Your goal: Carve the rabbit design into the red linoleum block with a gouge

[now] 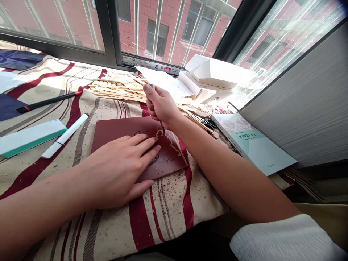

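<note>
A reddish-brown carving board (pixel 116 127) lies on the striped cloth, with light carved lines and dark drawn outlines on its face. My left hand (pixel 127 159) rests flat on it, fingers stretched out and slightly apart, hiding part of the drawing. Above the board's right part, my right hand (pixel 161 105) is closed around a slim carving tool (pixel 163 127). The tool's dark tip points down at the carved lines; most of its handle is hidden in my fist. Small crumbs are scattered over the board and the cloth in front of it.
Left are a white marker (pixel 66 136), a white-and-green box (pixel 32 136) and a black pen (pixel 49 102). Wooden sticks (pixel 119 88) and a white carton (pixel 217 74) lie by the window. On the right are black-handled scissors (pixel 208 124) and a book (pixel 255 145).
</note>
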`<state>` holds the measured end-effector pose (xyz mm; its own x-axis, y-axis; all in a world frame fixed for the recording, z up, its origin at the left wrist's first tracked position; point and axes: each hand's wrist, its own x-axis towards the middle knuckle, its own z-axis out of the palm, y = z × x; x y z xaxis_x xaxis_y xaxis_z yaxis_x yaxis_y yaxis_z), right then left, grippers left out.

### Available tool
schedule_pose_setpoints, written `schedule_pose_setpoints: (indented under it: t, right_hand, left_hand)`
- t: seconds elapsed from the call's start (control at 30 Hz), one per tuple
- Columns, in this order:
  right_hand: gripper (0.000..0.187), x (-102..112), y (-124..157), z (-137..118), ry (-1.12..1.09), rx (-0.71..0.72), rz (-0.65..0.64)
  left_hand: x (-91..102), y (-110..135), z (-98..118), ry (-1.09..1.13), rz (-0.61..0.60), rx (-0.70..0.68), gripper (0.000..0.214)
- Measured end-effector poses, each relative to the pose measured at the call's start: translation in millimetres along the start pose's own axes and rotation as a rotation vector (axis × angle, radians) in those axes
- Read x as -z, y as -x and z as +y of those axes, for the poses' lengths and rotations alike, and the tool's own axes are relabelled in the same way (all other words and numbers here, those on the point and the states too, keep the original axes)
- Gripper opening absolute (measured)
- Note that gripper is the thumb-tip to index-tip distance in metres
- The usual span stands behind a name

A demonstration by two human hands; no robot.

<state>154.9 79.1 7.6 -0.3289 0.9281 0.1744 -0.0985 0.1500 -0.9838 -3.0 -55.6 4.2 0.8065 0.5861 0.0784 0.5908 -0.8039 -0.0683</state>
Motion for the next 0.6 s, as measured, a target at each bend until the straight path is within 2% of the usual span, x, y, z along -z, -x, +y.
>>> schedule_pose_setpoints:
  t: [0.17,0.23,0.33,0.4,0.43,0.5,0.6]
  right_hand:
    - [0.043,-2.4,-7.1,4.0,0.042,-0.127,0.105]
    - [0.042,-1.7,-0.9,-1.6,-0.008,-0.133,0.0]
    - [0.044,-0.3,11.5,-12.7,-0.045,-0.11,-0.318]
    - [0.048,1.9,15.2,-16.5,-0.079,-0.12,-0.367]
    - [0.049,3.2,14.8,-16.5,-0.101,-0.131,-0.337]
    - [0.05,5.3,10.5,-13.2,-0.136,-0.15,-0.184]
    - [0.045,4.7,3.1,-6.5,-0.14,-0.18,0.179]
  left_hand:
    - [2.3,2.2,4.7,-0.055,0.038,0.029,0.067]
    - [3.4,2.7,5.5,-0.067,0.033,0.026,0.065]
    - [3.9,2.4,5.3,-0.055,0.056,0.005,0.065]
    - [4.7,1.9,5.6,-0.046,0.054,0.009,0.064]
    - [5.4,1.7,6.0,-0.039,0.047,0.017,0.062]
    - [7.3,1.3,7.0,-0.022,0.041,0.024,0.061]
    - [9.5,1.3,8.0,-0.024,0.048,0.015,0.062]
